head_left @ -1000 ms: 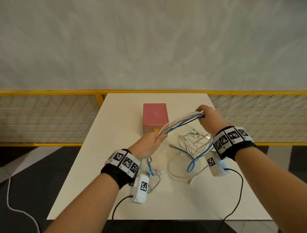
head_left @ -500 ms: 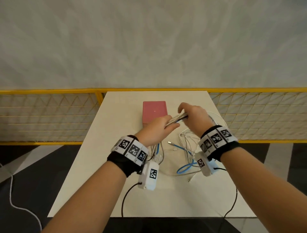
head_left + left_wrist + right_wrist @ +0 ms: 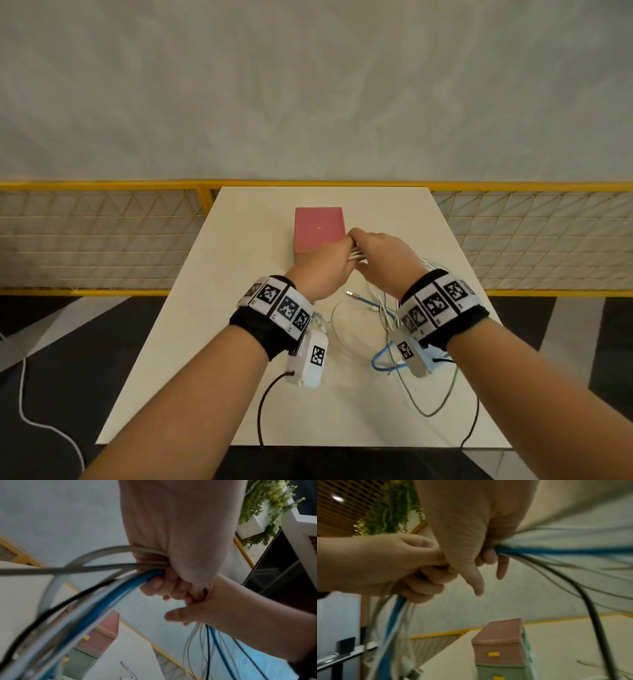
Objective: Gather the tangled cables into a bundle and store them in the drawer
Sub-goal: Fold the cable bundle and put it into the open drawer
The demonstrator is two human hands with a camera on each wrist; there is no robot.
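A bundle of white, blue and black cables point(image 3: 355, 255) is held above the table between both hands. My left hand point(image 3: 337, 255) grips one part of it, fingers curled round the cables point(image 3: 150, 566). My right hand point(image 3: 363, 253) touches the left and holds the bundle's other part point(image 3: 539, 550) with curled fingers, thumb pointing down. Loose cable ends point(image 3: 380, 308) and a blue loop point(image 3: 382, 363) trail on the table under my right wrist. The small drawer unit point(image 3: 318, 229), pink on top and green below point(image 3: 500, 669), stands just behind the hands, its drawers closed.
The cream table point(image 3: 212, 342) is bounded by a yellow mesh railing point(image 3: 102, 240) at the back and sides. Black wrist-camera leads point(image 3: 263, 404) hang over the table's near edge. A white cord point(image 3: 24, 394) lies on the dark floor at the left.
My right hand has swung left to meet my left hand, folding the stretched cables into a shorter bundle. Both hands have moved up the table towards the drawer unit.
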